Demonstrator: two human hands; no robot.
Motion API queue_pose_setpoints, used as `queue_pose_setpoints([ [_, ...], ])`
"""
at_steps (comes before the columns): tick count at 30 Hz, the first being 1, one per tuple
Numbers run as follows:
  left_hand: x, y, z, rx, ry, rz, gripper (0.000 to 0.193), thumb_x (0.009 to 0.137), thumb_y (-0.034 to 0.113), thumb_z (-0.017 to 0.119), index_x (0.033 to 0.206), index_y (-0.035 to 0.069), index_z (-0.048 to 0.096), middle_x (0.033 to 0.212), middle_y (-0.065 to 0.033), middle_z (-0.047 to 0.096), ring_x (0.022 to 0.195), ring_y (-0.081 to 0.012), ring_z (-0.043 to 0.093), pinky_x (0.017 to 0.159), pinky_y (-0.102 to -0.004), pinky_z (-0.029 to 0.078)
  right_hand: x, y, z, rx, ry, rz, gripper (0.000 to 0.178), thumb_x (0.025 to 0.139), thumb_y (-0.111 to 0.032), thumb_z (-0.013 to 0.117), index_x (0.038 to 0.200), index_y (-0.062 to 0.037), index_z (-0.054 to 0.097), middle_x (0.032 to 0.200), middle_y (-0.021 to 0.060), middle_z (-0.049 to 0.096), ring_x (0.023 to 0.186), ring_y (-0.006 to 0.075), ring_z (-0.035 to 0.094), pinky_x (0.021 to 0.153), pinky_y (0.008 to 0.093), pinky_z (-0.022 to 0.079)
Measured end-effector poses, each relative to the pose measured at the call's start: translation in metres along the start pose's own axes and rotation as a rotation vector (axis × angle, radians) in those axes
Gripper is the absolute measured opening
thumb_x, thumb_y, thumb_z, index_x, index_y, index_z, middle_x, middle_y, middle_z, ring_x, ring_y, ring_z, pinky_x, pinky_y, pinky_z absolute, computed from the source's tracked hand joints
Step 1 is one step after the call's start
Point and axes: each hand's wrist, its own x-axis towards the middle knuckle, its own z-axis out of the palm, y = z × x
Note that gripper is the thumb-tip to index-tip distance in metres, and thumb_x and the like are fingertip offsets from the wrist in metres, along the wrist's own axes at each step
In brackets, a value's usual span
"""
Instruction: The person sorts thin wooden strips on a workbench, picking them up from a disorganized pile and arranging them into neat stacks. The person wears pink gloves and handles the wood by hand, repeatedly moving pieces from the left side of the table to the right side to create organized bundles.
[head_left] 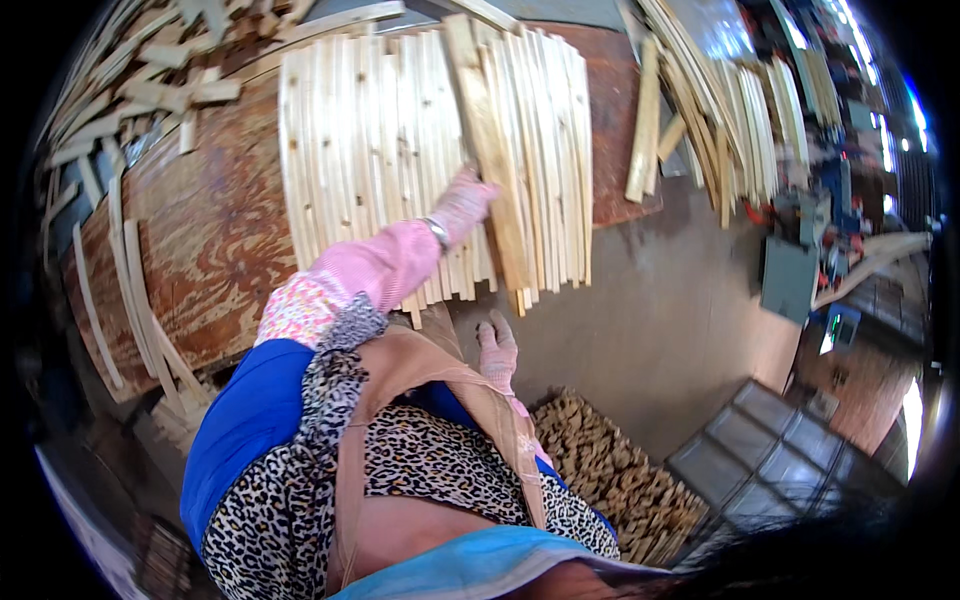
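A row of pale wooden strips (pixel 375 130) lies side by side on a worn reddish-brown work table. Slantwise across the row rests a thicker, darker wooden plank (pixel 490 150). My left hand (pixel 466 203), in a pink glove with a pink sleeve and a band at the wrist, reaches over the strips and grips the plank's left edge. Part of its fingers is hard to make out. My right hand (pixel 497 352), also gloved, is held near my body just below the strips' near ends. Its fingers are apart and nothing shows in them.
Scrap wood pieces (pixel 165 90) pile up at the far left. Long thin slats (pixel 135 290) lean over the table's left end. More stacked strips (pixel 745 130) stand at the right. A heap of short wood pieces (pixel 610 470) lies low beside me, near a grey gridded surface (pixel 760 450).
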Motion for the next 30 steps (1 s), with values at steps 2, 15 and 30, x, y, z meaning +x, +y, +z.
queue_pose_setpoints([
  [2, 0.016, -0.025, -0.013, -0.282, -0.031, 0.010, 0.059, 0.095, 0.007, 0.061, 0.152, 0.004, 0.045, 0.113, -0.0151, 0.070, 0.079, -0.0208, 0.067, 0.069, -0.0286, 0.063, 0.025, 0.045, -0.014, 0.163, 0.057, -0.017, 0.050, 0.104, -0.021, 0.063, 0.150, -0.0052, 0.051, 0.115, 0.0111, 0.070, 0.090, 0.0174, 0.065, 0.080, 0.0302, 0.056],
  [15, 0.053, 0.010, -0.019, 0.603, 0.045, -0.102, 0.078, 0.093, 0.017, 0.058, 0.163, 0.002, 0.026, 0.118, -0.0256, 0.071, 0.077, -0.0221, 0.070, 0.069, -0.0378, 0.059, 0.045, -0.005, -0.017, 1.008, -0.092, 0.235, 0.052, 0.109, -0.030, 0.055, 0.154, -0.0120, 0.035, 0.105, 0.0149, 0.062, 0.071, 0.0184, 0.060, 0.057, 0.0299, 0.051],
  [30, -0.003, 0.050, -0.026, 1.148, -0.181, 0.082, 0.087, 0.105, 0.050, 0.050, 0.163, -0.006, 0.015, 0.071, -0.0074, 0.063, 0.052, -0.0186, 0.053, 0.048, -0.0377, 0.048, 0.037, -0.046, 0.005, 0.532, 0.157, 0.173, 0.066, 0.107, -0.050, 0.048, 0.157, -0.0104, 0.033, 0.106, 0.0142, 0.068, 0.072, 0.0182, 0.063, 0.057, 0.0292, 0.049],
])
